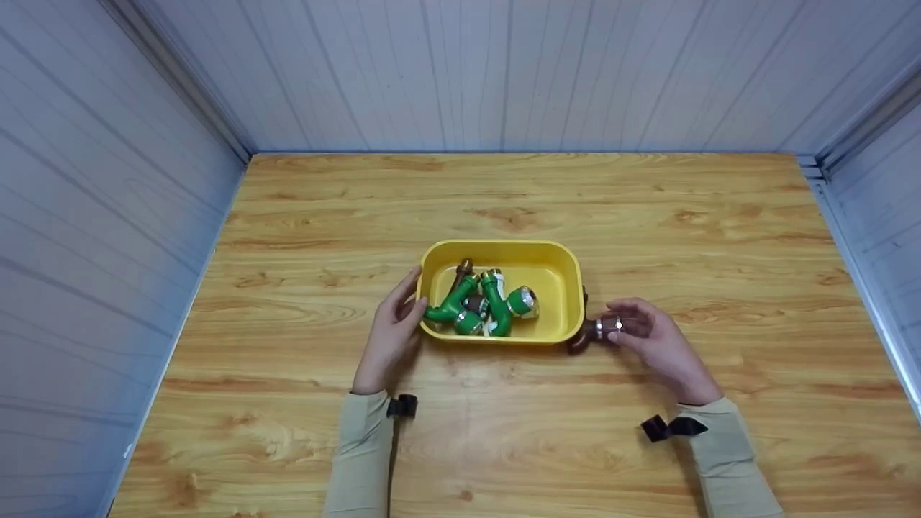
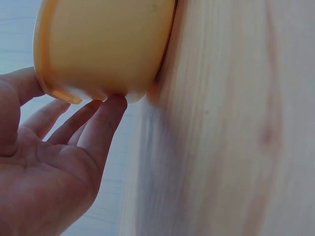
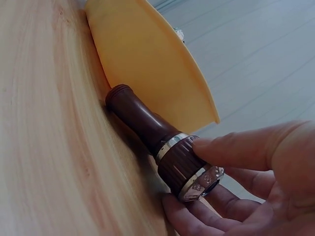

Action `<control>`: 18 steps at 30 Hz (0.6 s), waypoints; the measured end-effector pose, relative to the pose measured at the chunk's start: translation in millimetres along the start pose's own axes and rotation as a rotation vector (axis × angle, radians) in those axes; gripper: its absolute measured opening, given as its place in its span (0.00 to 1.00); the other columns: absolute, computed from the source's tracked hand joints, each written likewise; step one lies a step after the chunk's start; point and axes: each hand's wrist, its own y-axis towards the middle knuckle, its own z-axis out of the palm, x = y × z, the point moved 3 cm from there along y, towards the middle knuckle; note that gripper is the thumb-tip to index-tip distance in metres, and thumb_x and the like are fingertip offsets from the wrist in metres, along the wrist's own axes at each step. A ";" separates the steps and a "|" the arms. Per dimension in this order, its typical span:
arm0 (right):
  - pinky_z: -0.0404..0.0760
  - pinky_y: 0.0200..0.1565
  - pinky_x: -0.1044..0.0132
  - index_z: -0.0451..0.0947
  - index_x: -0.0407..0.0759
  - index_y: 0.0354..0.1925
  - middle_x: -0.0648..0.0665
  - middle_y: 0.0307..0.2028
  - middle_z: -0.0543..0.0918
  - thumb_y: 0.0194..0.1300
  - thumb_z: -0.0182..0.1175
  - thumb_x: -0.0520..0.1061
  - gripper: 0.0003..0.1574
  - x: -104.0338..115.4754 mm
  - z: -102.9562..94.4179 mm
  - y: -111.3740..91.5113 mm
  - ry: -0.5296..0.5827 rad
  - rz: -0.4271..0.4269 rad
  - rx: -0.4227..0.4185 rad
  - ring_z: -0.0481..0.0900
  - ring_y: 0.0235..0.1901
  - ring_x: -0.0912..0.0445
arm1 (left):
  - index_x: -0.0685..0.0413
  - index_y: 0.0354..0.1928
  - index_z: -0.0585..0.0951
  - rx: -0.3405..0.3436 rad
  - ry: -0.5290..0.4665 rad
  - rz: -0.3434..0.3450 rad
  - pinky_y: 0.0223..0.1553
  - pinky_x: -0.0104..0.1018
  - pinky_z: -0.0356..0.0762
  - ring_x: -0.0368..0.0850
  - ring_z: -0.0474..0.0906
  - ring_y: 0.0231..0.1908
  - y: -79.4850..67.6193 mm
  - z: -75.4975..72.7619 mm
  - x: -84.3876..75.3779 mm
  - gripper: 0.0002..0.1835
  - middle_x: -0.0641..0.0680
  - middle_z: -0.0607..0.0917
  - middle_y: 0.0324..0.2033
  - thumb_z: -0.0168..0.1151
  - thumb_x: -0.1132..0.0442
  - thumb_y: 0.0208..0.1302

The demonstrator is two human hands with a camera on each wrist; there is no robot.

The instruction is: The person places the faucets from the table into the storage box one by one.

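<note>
A yellow plastic tub (image 1: 557,270) stands at the middle of the table. Inside it lie two green faucets, one at left (image 1: 450,308) and one at right (image 1: 496,306), with brown faucet parts partly hidden beneath them. My left hand (image 1: 392,327) holds the tub's left end, thumb at the rim and fingers against the outer wall (image 2: 106,54). Beyond the tub's right end, another brown faucet (image 3: 142,118) with a silver-ringed knob lies on the table against the outer wall. My right hand (image 1: 658,345) pinches that knob between thumb and fingers.
The wood-grain table (image 1: 504,432) spreads around the tub on every side. Pale panelled walls close it in at the back (image 1: 468,79), left (image 1: 93,237) and right. A black wrist strap sits on each sleeve.
</note>
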 end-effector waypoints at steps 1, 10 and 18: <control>0.76 0.53 0.71 0.68 0.31 0.60 0.32 0.56 0.75 0.57 0.63 0.29 0.31 -0.5 0.0 -0.1 -0.002 0.001 0.000 0.78 0.52 0.48 | 0.59 0.71 0.60 0.003 0.003 -0.006 0.58 0.35 0.70 0.63 0.65 0.62 -0.7 0.8 -3.0 0.29 0.64 0.62 0.68 0.50 0.73 0.70; 0.77 0.52 0.69 0.68 0.29 0.59 0.31 0.56 0.75 0.58 0.63 0.30 0.30 -1.5 -1.2 -1.0 0.039 -0.004 0.020 0.79 0.51 0.52 | 0.61 0.71 0.60 0.007 0.001 0.002 0.59 0.36 0.70 0.63 0.65 0.63 -2.6 2.7 -8.4 0.29 0.65 0.62 0.68 0.50 0.74 0.70; 0.79 0.51 0.67 0.66 0.25 0.60 0.28 0.56 0.73 0.59 0.62 0.30 0.31 -0.3 0.1 -1.2 0.100 0.034 0.034 0.80 0.49 0.54 | 0.62 0.71 0.60 -0.002 0.032 -0.008 0.58 0.37 0.71 0.65 0.65 0.62 -3.5 3.2 -10.1 0.29 0.68 0.64 0.66 0.51 0.74 0.69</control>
